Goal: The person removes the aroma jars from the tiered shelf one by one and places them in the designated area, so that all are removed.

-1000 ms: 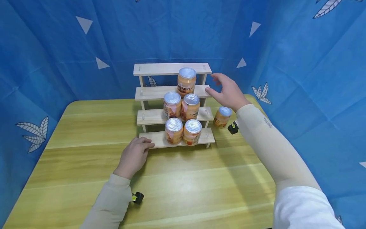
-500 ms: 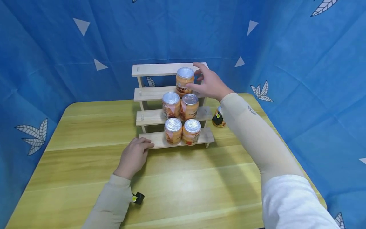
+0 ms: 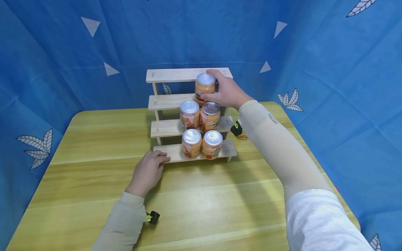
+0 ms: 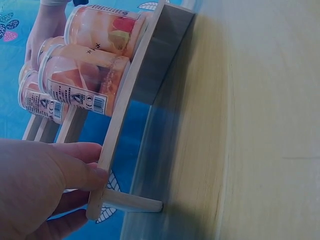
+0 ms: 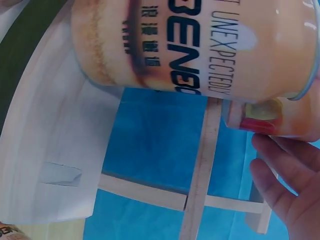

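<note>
The can in hand, the upper can, stands upright on the second tier from the top of the wooden rack, toward its right end, behind two neighbouring cans on the tier below. The right hand curls round it from the right, thumb across the front of the body and forefinger up by the rim of the silvery lid, so the can sits pinched between them; the other fingers are largely hidden in the head view. The left hand pinches the left end of the lowest board, near the front of the surface. The can looks stiff-walled and smooth, probably fairly light for its bulk, though how full it is cannot be told. Its glossy printed side could slide under dry fingers, so a broad hold round the middle of the body seems safer than a nip at the rim; the lid looks thin and may dent if pressed hard. The neighbours stand so close below and in front that the thumb has little room, which makes the right flank the natural place to take hold. The rack, built of slim boards, is likely light and easily nudged, and a firm pinch at its end should check that
</note>
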`<state>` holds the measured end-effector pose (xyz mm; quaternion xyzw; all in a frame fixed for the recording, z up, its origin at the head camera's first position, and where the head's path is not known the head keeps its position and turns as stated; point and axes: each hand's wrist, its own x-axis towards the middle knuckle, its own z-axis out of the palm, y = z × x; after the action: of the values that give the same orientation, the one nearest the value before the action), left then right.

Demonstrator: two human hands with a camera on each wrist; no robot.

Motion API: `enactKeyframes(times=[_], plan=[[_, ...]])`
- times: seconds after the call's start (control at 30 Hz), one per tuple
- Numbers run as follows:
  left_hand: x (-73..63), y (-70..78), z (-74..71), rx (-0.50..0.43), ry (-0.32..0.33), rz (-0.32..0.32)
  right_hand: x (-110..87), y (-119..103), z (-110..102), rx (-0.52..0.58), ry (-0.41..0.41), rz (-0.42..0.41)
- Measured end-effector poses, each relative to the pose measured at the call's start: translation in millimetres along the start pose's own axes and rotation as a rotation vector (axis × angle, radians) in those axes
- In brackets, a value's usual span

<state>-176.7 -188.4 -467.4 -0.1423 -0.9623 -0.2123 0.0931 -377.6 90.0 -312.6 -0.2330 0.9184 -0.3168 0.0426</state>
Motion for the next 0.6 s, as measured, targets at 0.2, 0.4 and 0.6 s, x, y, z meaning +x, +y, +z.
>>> enactKeyframes(times=[0.2, 0.4, 0.6], plan=[[-0.2, 0.8, -2.0, -0.003, -0.010, -0.007, -0.5, -2.6, -0.3, 0.040, 0.021, 0.029], [0.0, 0.4, -1.1, -0.003, 0.010, 0.000, -2.0, -2.5, 0.3, 0.076, 0.082, 0.047], [-1.7, 0.2, -0.7, -0.008, 0.009, -0.003, -4.6, 2.7, 1.6, 0.060, 0.129, 0.042]])
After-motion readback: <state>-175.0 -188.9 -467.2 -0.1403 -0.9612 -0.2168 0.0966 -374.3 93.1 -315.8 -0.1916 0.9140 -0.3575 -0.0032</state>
